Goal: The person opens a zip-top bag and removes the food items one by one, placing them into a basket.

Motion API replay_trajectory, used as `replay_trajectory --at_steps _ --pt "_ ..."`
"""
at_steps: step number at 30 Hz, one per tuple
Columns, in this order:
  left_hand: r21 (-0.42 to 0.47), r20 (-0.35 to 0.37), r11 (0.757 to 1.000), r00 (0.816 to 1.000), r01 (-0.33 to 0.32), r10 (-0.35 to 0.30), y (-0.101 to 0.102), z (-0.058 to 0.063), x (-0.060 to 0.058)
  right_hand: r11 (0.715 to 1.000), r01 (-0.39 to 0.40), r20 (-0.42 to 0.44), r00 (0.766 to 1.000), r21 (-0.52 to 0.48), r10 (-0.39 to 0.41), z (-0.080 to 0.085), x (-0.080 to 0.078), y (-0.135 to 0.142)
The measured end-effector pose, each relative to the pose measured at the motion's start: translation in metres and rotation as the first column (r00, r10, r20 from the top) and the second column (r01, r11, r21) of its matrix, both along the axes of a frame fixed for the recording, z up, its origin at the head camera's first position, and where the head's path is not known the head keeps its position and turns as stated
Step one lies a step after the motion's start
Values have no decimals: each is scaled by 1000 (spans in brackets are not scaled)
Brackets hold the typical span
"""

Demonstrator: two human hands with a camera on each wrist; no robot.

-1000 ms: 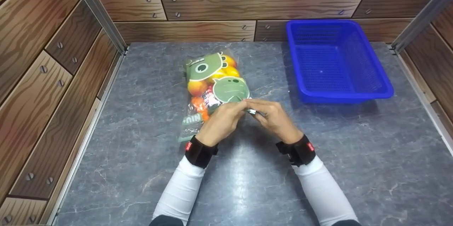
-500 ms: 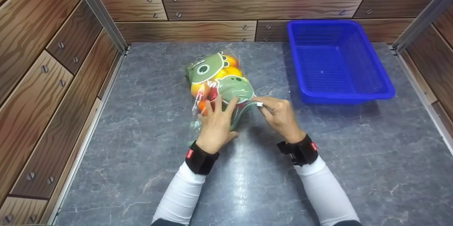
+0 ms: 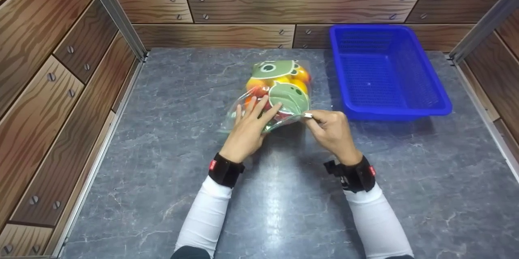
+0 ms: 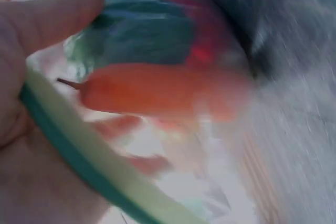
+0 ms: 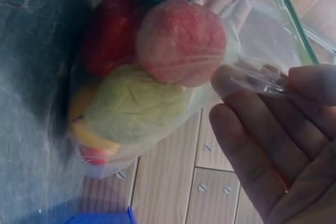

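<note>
A clear zip bag [image 3: 290, 99] with green cartoon prints lies on the grey tabletop, filled with colourful fruit and vegetables. My left hand [image 3: 245, 135] rests on its near left part with fingers spread. Across that palm runs the green zip strip [image 4: 86, 153], beside a long orange vegetable [image 4: 152, 90] with a thin dark stem, blurred. At the bag's near right corner my right hand [image 3: 332, 133] pinches the plastic by the white slider [image 3: 308, 115]. Through the plastic the right wrist view shows a pink round fruit [image 5: 181, 43] and a yellow-green one [image 5: 136, 106].
A blue plastic basket [image 3: 395, 113] stands at the back right, close to the bag. Wood-patterned panels [image 3: 239, 36] wall the tabletop at the back and both sides.
The bag has shifted right, nearer the basket, and turned straighter. The left hand, earlier bunched beside the right, has spread its fingers over the bag. The right hand has moved right with the slider corner.
</note>
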State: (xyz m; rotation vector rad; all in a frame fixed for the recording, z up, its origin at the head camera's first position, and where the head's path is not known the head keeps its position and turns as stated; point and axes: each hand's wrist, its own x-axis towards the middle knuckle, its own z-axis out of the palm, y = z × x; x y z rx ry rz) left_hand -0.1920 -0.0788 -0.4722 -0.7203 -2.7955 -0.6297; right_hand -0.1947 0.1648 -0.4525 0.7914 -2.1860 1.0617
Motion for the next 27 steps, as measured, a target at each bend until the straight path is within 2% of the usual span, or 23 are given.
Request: replay_trajectory --at_steps 3,8,13,16,20,22,27 --pt "41 -132 999 991 12 -6 -5 2 -3 999 -25 34 999 -23 26 4 1 4" --pt "148 -314 987 949 63 -14 -6 6 -2 989 -98 103 989 -112 110 4 -2 8" --pt "209 -422 973 907 98 0 -1 8 -1 961 -153 183 963 -228 197 3 -5 13" --pt "192 -475 977 880 91 12 2 9 0 953 -153 236 947 -261 217 1 -7 16" --pt "151 -537 986 843 70 22 8 11 2 956 -112 329 923 -272 201 1 -9 20" --pt "139 -548 989 836 49 36 11 13 1 952 -101 392 895 -290 214 0 -11 22" --pt "124 -511 992 856 -21 82 18 20 -3 935 -61 529 811 -348 250 -3 -16 27"
